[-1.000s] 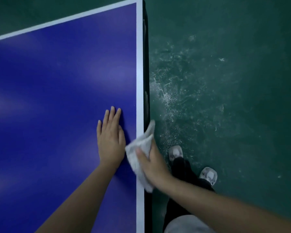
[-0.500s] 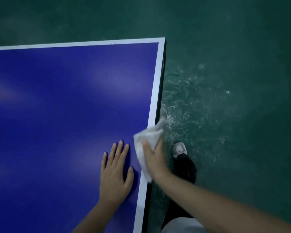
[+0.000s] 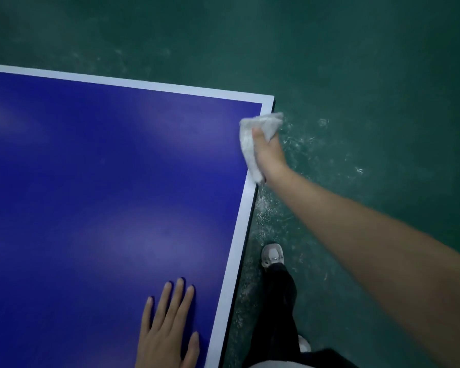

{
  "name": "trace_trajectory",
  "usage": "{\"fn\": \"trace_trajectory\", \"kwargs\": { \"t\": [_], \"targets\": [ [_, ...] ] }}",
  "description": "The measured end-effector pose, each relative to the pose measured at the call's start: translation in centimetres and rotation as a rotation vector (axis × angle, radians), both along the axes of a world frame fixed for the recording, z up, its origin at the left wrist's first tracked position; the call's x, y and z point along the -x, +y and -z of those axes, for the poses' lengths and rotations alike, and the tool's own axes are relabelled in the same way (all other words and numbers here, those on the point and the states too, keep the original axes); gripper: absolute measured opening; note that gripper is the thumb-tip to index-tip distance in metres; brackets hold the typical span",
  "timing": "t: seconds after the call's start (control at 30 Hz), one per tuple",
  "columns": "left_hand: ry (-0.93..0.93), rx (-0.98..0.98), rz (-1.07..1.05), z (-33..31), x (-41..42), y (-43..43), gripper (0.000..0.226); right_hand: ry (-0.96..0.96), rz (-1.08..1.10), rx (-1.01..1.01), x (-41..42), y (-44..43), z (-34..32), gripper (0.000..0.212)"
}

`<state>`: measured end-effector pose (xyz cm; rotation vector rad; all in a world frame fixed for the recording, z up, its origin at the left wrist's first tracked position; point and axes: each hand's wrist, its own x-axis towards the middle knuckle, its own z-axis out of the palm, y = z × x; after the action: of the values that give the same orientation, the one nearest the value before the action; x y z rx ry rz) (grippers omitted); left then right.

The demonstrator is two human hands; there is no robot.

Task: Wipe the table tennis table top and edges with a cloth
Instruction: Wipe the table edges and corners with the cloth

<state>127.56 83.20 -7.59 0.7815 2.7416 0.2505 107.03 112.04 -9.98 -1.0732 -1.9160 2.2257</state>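
The blue table tennis table (image 3: 104,181) fills the left of the view, with a white border line along its far and right edges. My right hand (image 3: 267,150) grips a crumpled white cloth (image 3: 250,136) and holds it over the right edge, just short of the far right corner. The cloth wraps the rim, part on the white line and part over the side. My left hand (image 3: 168,330) rests flat on the blue top near the right edge, fingers straight and spread.
Dark green floor (image 3: 356,75) surrounds the table, scuffed with pale marks beside the right edge. My own leg in dark trousers with a light shoe (image 3: 272,256) stands close to the table's right side.
My right hand has slid the cloth along the right edge toward the far corner. My left hand has stayed flat on the top, farther behind the cloth. The view has turned, showing the corner.
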Motion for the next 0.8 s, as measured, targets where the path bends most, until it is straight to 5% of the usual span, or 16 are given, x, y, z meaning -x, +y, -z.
{"fn": "trace_trajectory", "kwargs": {
  "t": [0.13,0.3,0.4,0.5,0.6,0.7,0.8],
  "targets": [
    [0.041,0.026,0.015,0.5,0.1,-0.3,0.098,-0.041,0.031,0.002,1.6,0.9,-0.5,0.047],
    [0.087,0.050,0.005,0.8,0.3,-0.2,0.068,-0.015,-0.005,0.061,-8.2,-5.3,-0.5,0.038],
    [0.075,-0.003,-0.007,0.6,1.0,0.7,0.075,-0.040,-0.056,0.007,-11.3,-7.8,-0.2,0.032],
    [0.068,-0.028,-0.013,0.0,2.7,2.2,0.085,-0.029,0.002,-0.057,-8.0,-5.9,-0.2,0.040],
    [0.060,-0.013,-0.048,-0.3,4.1,3.8,0.070,0.044,0.012,-0.165,-1.6,-1.4,-0.3,0.053],
    [0.067,0.024,-0.073,-0.2,4.7,4.6,0.063,0.068,-0.061,-0.429,4.4,2.5,-0.7,0.058],
    [0.047,0.026,-0.075,0.0,4.5,4.6,0.066,-0.061,-0.402,-1.051,6.2,3.0,-0.9,0.063]
  ]
}}
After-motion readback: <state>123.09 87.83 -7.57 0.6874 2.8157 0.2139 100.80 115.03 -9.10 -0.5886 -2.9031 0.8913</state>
